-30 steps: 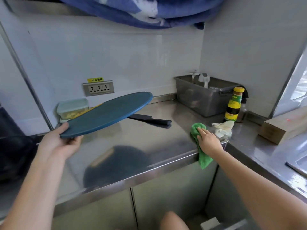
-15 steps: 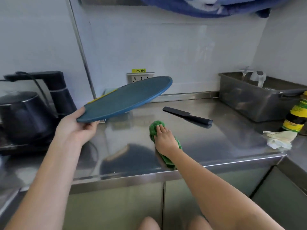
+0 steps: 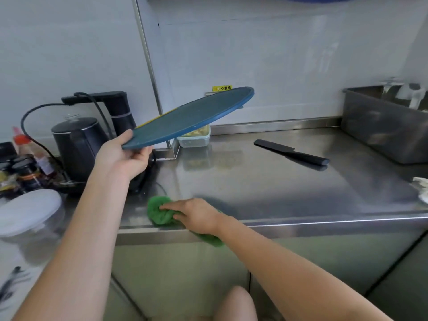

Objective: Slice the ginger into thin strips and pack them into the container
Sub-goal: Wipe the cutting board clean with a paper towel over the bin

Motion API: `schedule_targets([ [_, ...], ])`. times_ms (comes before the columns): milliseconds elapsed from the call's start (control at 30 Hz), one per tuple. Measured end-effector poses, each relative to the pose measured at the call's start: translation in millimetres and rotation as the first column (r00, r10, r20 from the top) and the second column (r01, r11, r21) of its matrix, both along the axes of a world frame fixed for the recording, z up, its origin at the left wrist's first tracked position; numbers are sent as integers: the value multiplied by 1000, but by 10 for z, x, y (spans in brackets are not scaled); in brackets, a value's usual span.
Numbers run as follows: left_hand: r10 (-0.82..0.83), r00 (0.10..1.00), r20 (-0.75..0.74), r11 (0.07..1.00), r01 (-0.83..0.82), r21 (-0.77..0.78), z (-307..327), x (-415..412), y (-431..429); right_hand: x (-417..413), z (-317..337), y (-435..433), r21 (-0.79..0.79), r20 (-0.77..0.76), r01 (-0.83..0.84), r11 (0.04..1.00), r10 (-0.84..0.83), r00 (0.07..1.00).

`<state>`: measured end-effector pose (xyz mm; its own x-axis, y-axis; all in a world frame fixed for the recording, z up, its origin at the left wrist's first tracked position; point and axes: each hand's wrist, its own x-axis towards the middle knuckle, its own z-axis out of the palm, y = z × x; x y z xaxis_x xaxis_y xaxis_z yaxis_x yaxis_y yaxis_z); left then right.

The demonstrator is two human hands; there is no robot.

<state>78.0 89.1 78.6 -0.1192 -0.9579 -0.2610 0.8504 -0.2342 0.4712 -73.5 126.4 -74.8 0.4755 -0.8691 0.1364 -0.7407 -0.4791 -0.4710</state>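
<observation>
Tilted blue board half-hides the clear container.
The left hand pinches its rim; the right hand presses straight fingers on a bunched green cloth on the steel counter.

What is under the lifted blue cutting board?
A clear container of yellowish pieces stands on the steel counter below the cutting board. The board hides its top, so any lid cannot be seen.
</observation>
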Motion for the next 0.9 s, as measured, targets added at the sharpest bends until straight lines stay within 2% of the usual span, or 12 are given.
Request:
schedule_targets([
  [133,10,1000,-20,1000,-10,-9,29,37,106,-5,110,530,-52,118,-181,982,186,975],
  [200,13,1000,-10,1000,-13,-16,22,61,154,-198,97,769,-43,163,-201,979,205,965],
  [267,19,1000,-2,1000,-19,-17,-9,75,183,-522,77,914,-38,246,-70,997,77,966],
  [333,16,1000,11,1000,-15,-13,-38,71,190,-932,109,937,-55,377,169,984,-137,916],
  [433,6,1000,9,1000,-6,8,-82,-3,153,-1577,333,929,-54,426,532,845,-462,778],
  [533,-5,999,52,1000,5,-2,-149,-125,119,-2132,487,950,-63,421,741,668,-655,627],
  [600,-3,990,140,1000,5,-13,-203,-222,113,-2415,519,1001,-71,405,812,580,-727,555],
  [667,-27,970,241,999,34,-24,-248,-337,138,-2608,539,1066,-71,388,844,532,-765,514],
  [800,-128,910,394,989,148,-21,-321,-621,229,-2835,562,1154,-57,372,876,479,-804,464],
  [900,-194,881,432,978,206,19,-471,-766,244,-2920,609,1183,-43,367,894,446,-825,429],
])
